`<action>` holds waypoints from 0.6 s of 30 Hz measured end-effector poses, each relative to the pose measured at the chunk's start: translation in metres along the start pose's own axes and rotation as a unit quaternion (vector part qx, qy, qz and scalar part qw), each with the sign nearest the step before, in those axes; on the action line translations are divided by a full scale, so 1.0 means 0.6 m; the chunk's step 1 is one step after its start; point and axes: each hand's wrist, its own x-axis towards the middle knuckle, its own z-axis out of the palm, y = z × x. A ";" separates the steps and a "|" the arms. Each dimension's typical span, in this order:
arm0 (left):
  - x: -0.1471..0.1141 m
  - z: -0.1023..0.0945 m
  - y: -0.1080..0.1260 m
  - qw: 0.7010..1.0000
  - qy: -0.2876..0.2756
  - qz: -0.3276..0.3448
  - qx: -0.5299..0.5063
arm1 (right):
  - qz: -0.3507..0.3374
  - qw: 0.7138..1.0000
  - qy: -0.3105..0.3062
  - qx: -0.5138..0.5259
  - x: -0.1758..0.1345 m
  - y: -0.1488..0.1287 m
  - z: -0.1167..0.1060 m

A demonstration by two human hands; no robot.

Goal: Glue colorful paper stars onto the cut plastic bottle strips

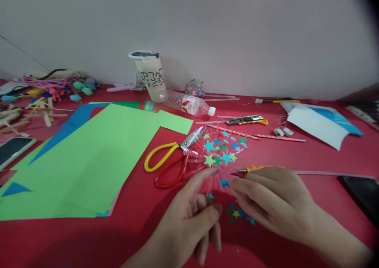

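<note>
My left hand (189,216) reaches in with its index finger stretched out over a clear plastic piece (201,157) scattered with paper stars. Its thumb rests near the folded middle finger, and nothing shows in it. My right hand (275,201) is closed in a pinch beside a blue star (224,182); what its fingertips hold is hidden. Behind the right knuckles lies an orange tool with a metal tip (242,171), partly covered. Green and blue stars (236,213) lie in a loose group between the hands. Scissors (180,149) with yellow and red handles lie spread left of the stars.
Green paper sheets (97,161) cover the left side. Behind stand a white cup (152,78) and a lying plastic bottle (186,103). A cutter knife (247,120) and striped straws (280,137) lie beyond the stars. A dark phone-like object (363,197) sits at right.
</note>
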 end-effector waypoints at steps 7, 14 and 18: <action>-0.005 0.005 0.010 0.999 0.018 -0.023 0.013 | 0.029 0.999 -0.009 0.022 0.008 0.002 0.009; -0.007 0.011 0.011 0.993 0.084 -0.015 0.082 | 0.055 0.997 -0.013 0.045 0.011 -0.003 0.006; -0.006 0.014 0.009 0.988 0.113 -0.011 0.101 | 0.084 0.993 -0.027 0.081 0.011 -0.009 0.002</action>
